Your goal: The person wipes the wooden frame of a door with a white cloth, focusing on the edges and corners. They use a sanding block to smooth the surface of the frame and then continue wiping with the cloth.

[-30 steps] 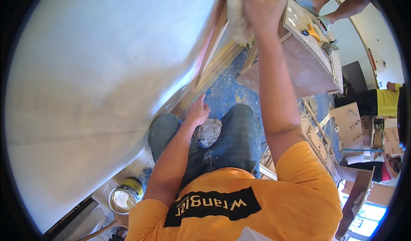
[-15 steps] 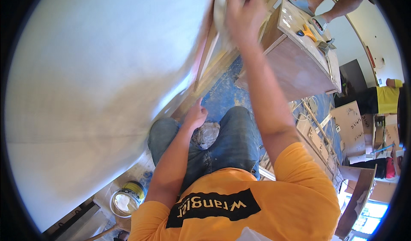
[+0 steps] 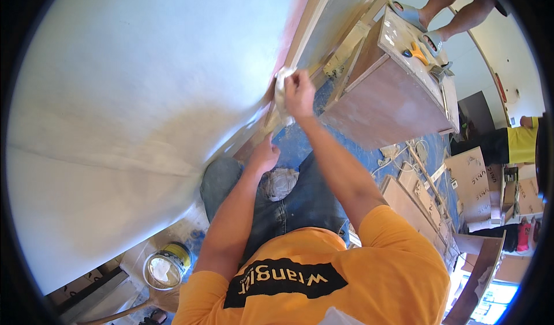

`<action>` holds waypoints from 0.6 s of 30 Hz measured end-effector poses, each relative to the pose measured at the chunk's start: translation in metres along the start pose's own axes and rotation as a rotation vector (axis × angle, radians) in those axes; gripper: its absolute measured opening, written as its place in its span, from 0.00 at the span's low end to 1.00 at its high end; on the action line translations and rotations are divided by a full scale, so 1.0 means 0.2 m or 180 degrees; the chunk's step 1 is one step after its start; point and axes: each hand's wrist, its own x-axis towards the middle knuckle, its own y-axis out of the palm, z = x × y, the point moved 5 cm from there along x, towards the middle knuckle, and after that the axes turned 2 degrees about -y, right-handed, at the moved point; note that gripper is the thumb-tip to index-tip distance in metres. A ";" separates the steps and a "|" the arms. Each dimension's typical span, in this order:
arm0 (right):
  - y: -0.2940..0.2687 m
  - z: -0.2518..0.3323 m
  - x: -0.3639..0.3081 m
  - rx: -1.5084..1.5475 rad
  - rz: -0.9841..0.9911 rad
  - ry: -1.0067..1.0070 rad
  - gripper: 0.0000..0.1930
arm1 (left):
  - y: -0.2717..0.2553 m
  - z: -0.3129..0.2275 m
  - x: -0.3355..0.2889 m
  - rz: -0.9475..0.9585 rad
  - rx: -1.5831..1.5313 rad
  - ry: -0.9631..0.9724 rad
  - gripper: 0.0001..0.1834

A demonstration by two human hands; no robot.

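A large pale, smooth panel (image 3: pixel 144 94) fills the left side, with a wooden trim strip (image 3: pixel 309 28) along its edge. My right hand (image 3: pixel 301 97) is closed round a crumpled white cloth (image 3: pixel 283 96), pressed against this trim low down by the panel's edge. Nearer to me, my left hand (image 3: pixel 265 156) holds nothing visible; its index finger is stretched out toward the wood at the panel's foot, the other fingers curled. Between my knees lies a pale crumpled bundle (image 3: pixel 281 184) whose kind I cannot make out.
A person in grey slippers stands on a wooden cabinet (image 3: pixel 392 97), beside a yellow-handled tool (image 3: pixel 415 53). A bucket of white paste (image 3: pixel 164 270) stands at lower left. Boards, cables and cardboard (image 3: pixel 470 183) litter the blue-covered floor at right, where other people are.
My right hand has come down along the trim toward me, bringing the cloth with it. My left hand stays in nearly the same place.
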 end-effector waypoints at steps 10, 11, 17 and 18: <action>-0.33 0.70 0.44 -0.0259 -0.1050 -0.1771 0.09 | -0.04 -0.09 -0.09 0.0371 0.0320 -0.0044 0.39; -0.23 0.47 0.31 -0.0161 -0.1063 -0.1823 0.09 | -0.03 -0.10 -0.09 0.0399 0.0306 -0.0048 0.39; 0.33 -0.55 -0.46 -0.0587 0.0506 0.0570 0.09 | -0.08 -0.08 -0.13 0.0328 -0.0093 -0.0179 0.39; 0.33 -0.55 -0.47 -0.0636 0.0386 0.0588 0.09 | -0.06 -0.08 -0.12 0.0337 -0.0118 -0.0180 0.39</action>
